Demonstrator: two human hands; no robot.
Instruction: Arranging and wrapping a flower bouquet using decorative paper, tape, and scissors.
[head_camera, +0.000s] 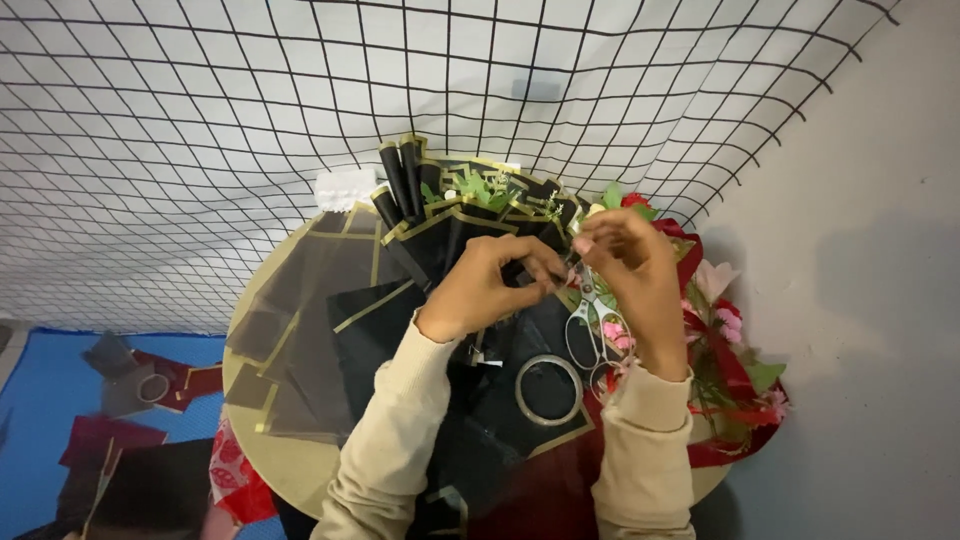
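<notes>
1. The left hand (490, 285) and right hand (630, 265) met over the far edge of the round table (300, 470), fingertips pinched together on something small between them; what it was could not be told, possibly a bit of tape.
2. The pinch sat just above the black gold-edged wrapping (450, 225), which stood fanned at the table's far edge around green sprigs (480, 185), so both hands could work it closely.
3. A clear tape roll (548, 390) lay near the table's middle, beside the scissors (590, 325), both under the forearms, within easy reach.
4. Red and pink flowers (725, 330) crowded the right edge.
5. Loose dark sheets (310, 330) spread toward the left edge.
</notes>
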